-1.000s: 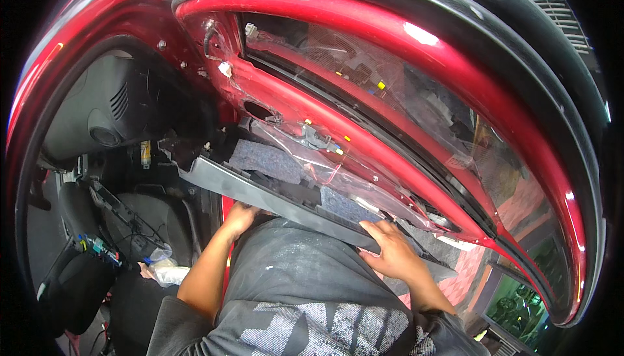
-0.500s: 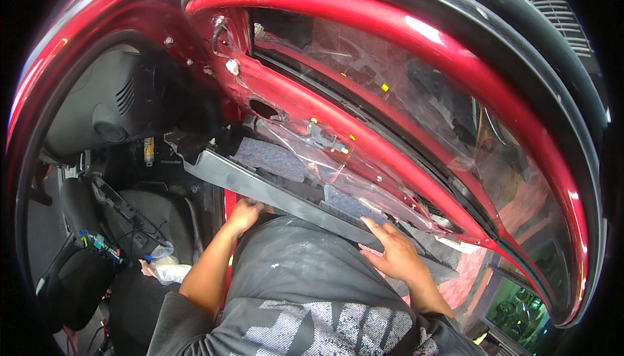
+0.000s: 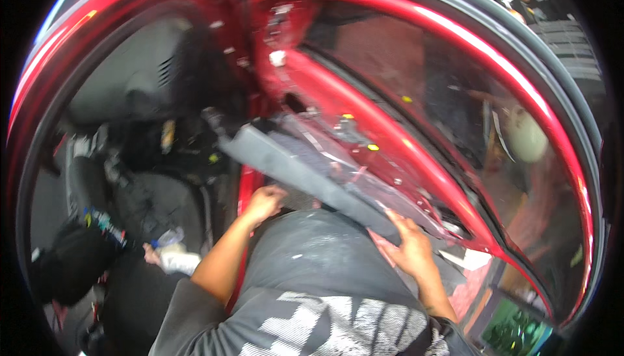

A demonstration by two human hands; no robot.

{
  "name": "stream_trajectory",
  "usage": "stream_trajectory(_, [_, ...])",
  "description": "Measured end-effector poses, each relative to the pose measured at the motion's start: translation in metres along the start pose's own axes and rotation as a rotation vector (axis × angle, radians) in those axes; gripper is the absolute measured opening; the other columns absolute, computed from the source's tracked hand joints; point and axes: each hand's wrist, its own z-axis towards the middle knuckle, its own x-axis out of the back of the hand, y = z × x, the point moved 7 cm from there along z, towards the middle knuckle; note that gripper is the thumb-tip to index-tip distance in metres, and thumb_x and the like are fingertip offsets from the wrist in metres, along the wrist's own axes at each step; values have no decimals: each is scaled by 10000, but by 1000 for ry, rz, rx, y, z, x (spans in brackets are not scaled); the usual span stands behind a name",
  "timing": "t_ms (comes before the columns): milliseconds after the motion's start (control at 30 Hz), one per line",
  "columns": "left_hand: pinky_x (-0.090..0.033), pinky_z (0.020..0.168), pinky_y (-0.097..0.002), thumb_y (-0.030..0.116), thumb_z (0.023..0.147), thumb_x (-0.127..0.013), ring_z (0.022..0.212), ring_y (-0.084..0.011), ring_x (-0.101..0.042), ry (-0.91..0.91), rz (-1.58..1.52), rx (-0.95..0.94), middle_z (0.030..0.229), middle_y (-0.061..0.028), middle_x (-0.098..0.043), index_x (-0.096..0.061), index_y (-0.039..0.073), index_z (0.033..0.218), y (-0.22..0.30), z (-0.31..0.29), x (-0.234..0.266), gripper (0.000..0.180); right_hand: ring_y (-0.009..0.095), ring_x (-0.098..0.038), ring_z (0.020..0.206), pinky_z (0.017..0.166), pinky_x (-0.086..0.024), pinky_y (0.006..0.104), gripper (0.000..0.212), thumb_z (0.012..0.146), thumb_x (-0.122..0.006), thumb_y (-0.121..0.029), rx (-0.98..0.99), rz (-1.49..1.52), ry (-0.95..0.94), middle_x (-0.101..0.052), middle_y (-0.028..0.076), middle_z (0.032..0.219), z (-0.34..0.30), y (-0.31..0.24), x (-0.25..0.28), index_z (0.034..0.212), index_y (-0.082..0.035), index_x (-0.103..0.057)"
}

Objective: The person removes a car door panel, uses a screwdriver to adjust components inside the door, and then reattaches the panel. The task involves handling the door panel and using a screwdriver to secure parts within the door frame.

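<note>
A long grey plastic trim panel [image 3: 296, 174] lies slantwise across my thighs, between the seat side and the open red car door [image 3: 383, 128]. My right hand [image 3: 411, 245] grips its near right end, fingers over the top face and thumb at the lower edge. My left hand [image 3: 263, 204] is beside the panel's near edge, a small gap away, with curled fingers. Blur hides whether anything is in them. The door's inner side is stripped, with clear plastic sheeting [image 3: 364, 184] and yellow clips [image 3: 373, 147] showing.
At the left are the dark dashboard [image 3: 120, 86] and a black seat [image 3: 166, 200]. A white bag [image 3: 177, 257] and a colourful tool-like item [image 3: 104, 225] lie near the seat. The door frame curves round the right side. A lit screen-like panel [image 3: 517, 327] stands at lower right.
My view has shifted, so the door and panel appear farther right. My left hand has come away from the panel's near edge. The right hand keeps its hold.
</note>
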Motion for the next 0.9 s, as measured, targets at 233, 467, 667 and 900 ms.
stream_trajectory(233, [-610, 746, -326, -69, 1011, -405, 813, -170, -693, 20, -159, -59, 973, -105, -713, -686, -22, 1210, -45, -3, 23, 348, 430, -628, 1418, 1205, -491, 471, 943, 752, -968, -135, -46, 103, 27, -640, 289, 1523, 10, -8, -4, 1583, -7, -542])
stream_trajectory(467, [-605, 717, -313, -149, 951, -450, 809, -162, -701, 125, -340, -5, 982, -109, -729, -667, -32, 1256, -110, -37, 40, 393, 351, -792, 976, 897, -603, 445, 563, 755, -991, -119, -147, 225, -32, -802, 230, 1057, 32, -11, 1, 1194, 27, -672])
stream_trajectory(667, [-576, 683, -294, -6, 1023, -523, 787, -139, -695, 197, -424, 37, 951, -82, -744, -700, -5, 1259, -148, -69, 54, 294, 269, -744, 832, 805, -588, 421, 468, 761, -992, -163, -95, 233, -19, -783, 164, 930, 36, -6, -10, 1050, 13, -669])
stream_trajectory(900, [-525, 650, -275, 87, 1052, -563, 761, -116, -663, 244, -350, 79, 877, -45, -706, -711, 11, 1204, -162, -99, 99, 225, 244, -687, 779, 778, -572, 418, 466, 738, -1002, -161, -174, 234, 18, -751, 148, 868, -6, -19, -39, 998, 11, -656])
